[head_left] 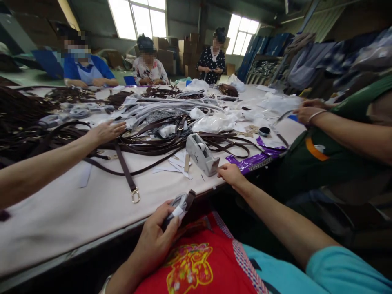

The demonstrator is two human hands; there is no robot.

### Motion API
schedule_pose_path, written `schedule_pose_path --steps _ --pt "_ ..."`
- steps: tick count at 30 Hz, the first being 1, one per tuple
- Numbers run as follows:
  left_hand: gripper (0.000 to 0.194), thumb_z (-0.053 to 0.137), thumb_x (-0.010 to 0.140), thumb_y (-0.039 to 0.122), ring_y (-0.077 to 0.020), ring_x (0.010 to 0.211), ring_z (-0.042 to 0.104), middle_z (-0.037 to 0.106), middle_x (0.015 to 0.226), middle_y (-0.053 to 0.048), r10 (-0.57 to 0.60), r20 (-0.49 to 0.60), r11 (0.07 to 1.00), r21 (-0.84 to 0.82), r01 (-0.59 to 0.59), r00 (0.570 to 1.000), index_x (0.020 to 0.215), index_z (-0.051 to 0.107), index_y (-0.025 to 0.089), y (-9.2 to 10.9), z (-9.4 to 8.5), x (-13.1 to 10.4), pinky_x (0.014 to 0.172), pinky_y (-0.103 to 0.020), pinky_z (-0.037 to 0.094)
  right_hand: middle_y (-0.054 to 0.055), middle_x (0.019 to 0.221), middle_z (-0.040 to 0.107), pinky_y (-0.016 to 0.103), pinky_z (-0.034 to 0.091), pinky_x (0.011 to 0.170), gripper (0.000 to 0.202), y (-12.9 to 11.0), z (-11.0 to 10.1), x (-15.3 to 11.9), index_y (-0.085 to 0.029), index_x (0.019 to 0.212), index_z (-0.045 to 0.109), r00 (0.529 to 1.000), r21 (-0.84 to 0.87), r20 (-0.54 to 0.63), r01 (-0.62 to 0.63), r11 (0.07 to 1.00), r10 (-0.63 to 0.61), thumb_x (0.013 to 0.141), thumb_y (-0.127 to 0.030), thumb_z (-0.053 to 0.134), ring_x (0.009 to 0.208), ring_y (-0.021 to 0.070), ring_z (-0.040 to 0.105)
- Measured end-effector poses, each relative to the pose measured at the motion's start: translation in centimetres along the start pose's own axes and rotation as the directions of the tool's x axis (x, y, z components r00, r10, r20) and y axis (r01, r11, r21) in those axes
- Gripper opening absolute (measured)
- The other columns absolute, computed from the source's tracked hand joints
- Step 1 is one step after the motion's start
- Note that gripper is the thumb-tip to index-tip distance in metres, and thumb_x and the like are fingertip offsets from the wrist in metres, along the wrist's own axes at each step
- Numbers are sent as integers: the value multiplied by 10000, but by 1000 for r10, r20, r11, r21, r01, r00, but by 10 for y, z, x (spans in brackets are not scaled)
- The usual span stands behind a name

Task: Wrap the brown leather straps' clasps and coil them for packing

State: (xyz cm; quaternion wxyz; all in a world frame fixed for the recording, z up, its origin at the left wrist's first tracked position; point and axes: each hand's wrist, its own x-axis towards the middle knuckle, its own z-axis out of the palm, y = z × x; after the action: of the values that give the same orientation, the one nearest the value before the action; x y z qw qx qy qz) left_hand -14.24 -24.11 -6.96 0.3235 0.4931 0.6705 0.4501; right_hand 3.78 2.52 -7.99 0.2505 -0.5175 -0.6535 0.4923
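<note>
My left hand [159,228] is closed around a coiled belt strap [180,206], bundled in pale wrapping with a dark brown end sticking up, just off the table's front edge. My right hand [231,174] pinches at the cutter end of a grey tape dispenser [200,155], where the tape comes out; the tape itself hardly shows between the fingertips. Behind the dispenser runs a tangle of dark brown straps [153,143]. One strap end with a gold buckle [135,196] lies toward the front edge. White paper slips [176,165] are scattered left of the dispenser.
A co-worker's hand [108,131] reaches in from the left over the straps. At right, a person in green [346,118] handles a strap. Several people sit or stand across the table [61,228]. Purple tape [254,159] lines the right edge; plastic bags [217,120] lie mid-table.
</note>
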Motion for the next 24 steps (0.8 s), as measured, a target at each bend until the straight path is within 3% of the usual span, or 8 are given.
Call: schedule_pose_path --steps 3,6,8,10,13,17,24 --pt "147 533 915 280 -276 1155 554 657 1045 -99 99 -114 992 93 -88 989 899 649 191 1 -3 3 986 -394 443 10 563 623 227 360 490 178 -5 0 -27 -143 627 662 978 -18 168 129 992 -124 738 -281 677 503 96 475" --pt "108 539 896 230 -274 1126 556 644 917 -90 237 -237 955 236 -181 942 875 635 186 -1 -2 11 1058 -451 402 10 633 659 229 393 519 223 -25 12 -64 -152 770 697 872 104 418 233 967 -255 811 -370 669 529 102 508" --pt "79 544 883 203 -261 1049 573 631 870 -78 323 -269 914 338 -226 907 872 620 187 -3 0 16 1084 -480 387 12 636 658 229 406 533 230 -41 30 -87 -154 781 700 796 186 533 219 958 -285 828 -376 666 548 106 525" --pt "42 556 867 179 -244 970 580 617 854 -67 394 -267 867 424 -260 880 870 598 185 -3 3 19 1102 -498 377 11 621 647 228 412 544 239 -53 51 -104 -153 754 697 756 225 589 184 957 -284 836 -374 655 557 108 531" --pt "38 571 844 154 -229 906 575 590 842 -57 474 -260 804 517 -293 841 866 558 182 -1 5 19 1113 -524 370 2 580 611 223 391 529 278 -57 79 -114 -153 661 664 794 206 562 135 969 -230 826 -377 652 537 100 503" --pt "79 571 833 132 -235 925 568 578 846 -54 509 -258 762 578 -292 821 878 537 188 -2 5 15 1108 -545 378 -10 538 575 221 351 488 344 -50 95 -111 -160 582 616 857 185 494 64 981 -149 793 -423 684 494 90 458" --pt "87 547 846 123 -246 933 575 584 866 -63 504 -224 739 612 -282 834 897 528 190 -7 5 14 1122 -569 362 -21 496 549 219 310 451 387 -41 102 -107 -161 548 590 860 212 506 -51 976 -65 737 -467 734 446 71 416"
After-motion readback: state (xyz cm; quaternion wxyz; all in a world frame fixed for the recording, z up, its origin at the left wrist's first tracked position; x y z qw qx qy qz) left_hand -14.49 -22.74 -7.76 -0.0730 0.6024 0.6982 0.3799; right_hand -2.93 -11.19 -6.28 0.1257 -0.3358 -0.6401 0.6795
